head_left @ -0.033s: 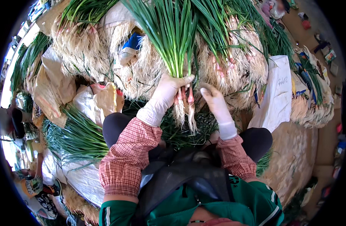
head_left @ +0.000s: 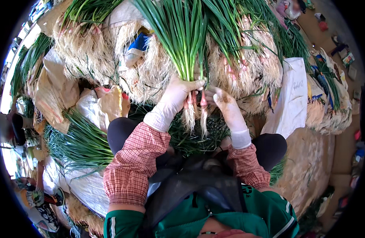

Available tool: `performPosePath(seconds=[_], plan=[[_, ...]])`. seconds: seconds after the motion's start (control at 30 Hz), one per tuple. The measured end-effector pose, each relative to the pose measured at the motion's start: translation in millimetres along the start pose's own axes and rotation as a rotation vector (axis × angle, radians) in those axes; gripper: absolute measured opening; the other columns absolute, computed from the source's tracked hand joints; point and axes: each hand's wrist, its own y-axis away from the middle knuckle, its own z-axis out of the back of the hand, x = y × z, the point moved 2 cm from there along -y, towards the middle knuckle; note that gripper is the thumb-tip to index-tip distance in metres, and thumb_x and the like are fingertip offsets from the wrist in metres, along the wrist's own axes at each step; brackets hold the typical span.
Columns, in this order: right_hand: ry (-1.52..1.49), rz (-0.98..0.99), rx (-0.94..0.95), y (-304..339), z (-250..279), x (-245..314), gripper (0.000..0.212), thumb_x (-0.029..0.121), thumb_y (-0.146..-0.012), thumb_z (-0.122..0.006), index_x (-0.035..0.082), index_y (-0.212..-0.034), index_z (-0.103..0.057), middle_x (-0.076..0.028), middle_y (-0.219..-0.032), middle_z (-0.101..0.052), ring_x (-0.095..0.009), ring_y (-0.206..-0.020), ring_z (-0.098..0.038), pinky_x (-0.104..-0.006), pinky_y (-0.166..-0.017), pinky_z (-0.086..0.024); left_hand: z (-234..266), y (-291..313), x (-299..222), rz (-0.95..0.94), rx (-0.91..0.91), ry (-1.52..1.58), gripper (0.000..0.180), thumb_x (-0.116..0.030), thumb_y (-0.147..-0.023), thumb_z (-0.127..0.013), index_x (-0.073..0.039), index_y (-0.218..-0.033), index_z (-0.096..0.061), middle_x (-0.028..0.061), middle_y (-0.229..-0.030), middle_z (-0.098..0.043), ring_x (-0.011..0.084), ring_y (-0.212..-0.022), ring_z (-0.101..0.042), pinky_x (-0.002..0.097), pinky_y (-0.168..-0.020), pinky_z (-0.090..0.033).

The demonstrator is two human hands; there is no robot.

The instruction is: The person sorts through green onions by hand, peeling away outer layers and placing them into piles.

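Observation:
A bunch of spring onions (head_left: 185, 59) with long green leaves is upright in my gloved left hand (head_left: 178, 93), whose fingers and thumb wrap round the stems. Below that grip hang the reddish bulbs and pale roots (head_left: 189, 119); one onion (head_left: 203, 101) hangs a little apart on the right side. My gloved right hand (head_left: 225, 104), its palm side stained brown, is bent in close beside that onion. Its fingers are drawn together at the bunch's right edge, near a dark leaf; what lies between them is hidden.
Rooted onion bundles (head_left: 87, 51) lie along the far side, more (head_left: 250, 51) at far right. Green leaves (head_left: 77, 137) are piled left of my knee; loose trimmings (head_left: 194, 144) lie between my legs. A white sack (head_left: 287, 97) hangs at right. Another person (head_left: 39, 202) is at lower left.
My right hand has turned and come up closer to the bunch, its fingers drawing together at the right edge. The right-hand onion has shifted slightly right. My left hand keeps its grip.

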Motion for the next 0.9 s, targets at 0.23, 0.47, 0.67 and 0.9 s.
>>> performPosePath(seconds=[0.23, 0.47, 0.67, 0.9], plan=[[1.209, 0.172, 0.37, 21.7, 17.4, -62.5, 0.033, 0.026, -0.082, -0.068, 0.009, -0.11, -0.063, -0.016, -0.097, -0.068, -0.029, -0.094, -0.066, -0.0402, -0.081, -0.05, 0.8, -7.5, -25.0, -0.014, -0.01, 0.186, 0.019, -0.007, -0.085, -0.066, 0.002, -0.098, -0.056, 0.0079, -0.059, -0.056, 0.0176, -0.037, -0.053, 0.0319, -0.038, -0.05], [1.255, 0.29, -0.415, -45.4, 88.7, 5.6, 0.022, 0.033, -0.085, -0.064, 0.014, -0.094, -0.067, -0.006, -0.067, -0.064, -0.023, -0.063, -0.064, -0.038, -0.056, -0.049, -18.4, -7.5, 5.7, 0.139, 0.037, 0.257, 0.033, -0.001, -0.078, -0.069, 0.0, -0.108, -0.056, 0.0074, -0.077, -0.062, 0.0186, -0.041, -0.055, 0.033, -0.036, -0.049], [0.789, 0.432, -0.067, 3.8, 19.1, 13.5, 0.031, 0.037, -0.09, -0.06, 0.009, -0.1, -0.068, -0.003, -0.065, -0.062, -0.013, -0.056, -0.057, -0.0292, -0.057, -0.048, -18.6, -5.9, 8.6, 0.107, -0.037, 0.028, 0.021, -0.013, -0.08, -0.075, 0.001, -0.078, -0.059, 0.01, -0.061, -0.061, 0.017, -0.036, -0.053, 0.026, -0.028, -0.04], [-0.412, 0.214, -0.072, -70.5, -4.4, 7.0, 0.035, 0.023, -0.091, -0.061, 0.0, -0.117, -0.056, -0.009, -0.101, -0.062, -0.015, -0.093, -0.059, -0.0312, -0.083, -0.048, -14.2, -0.6, 14.2, 0.064, -0.077, -0.009, 0.016, -0.008, -0.081, -0.072, 0.002, -0.084, -0.059, 0.0096, -0.056, -0.057, 0.0184, -0.033, -0.052, 0.0276, -0.027, -0.038]])
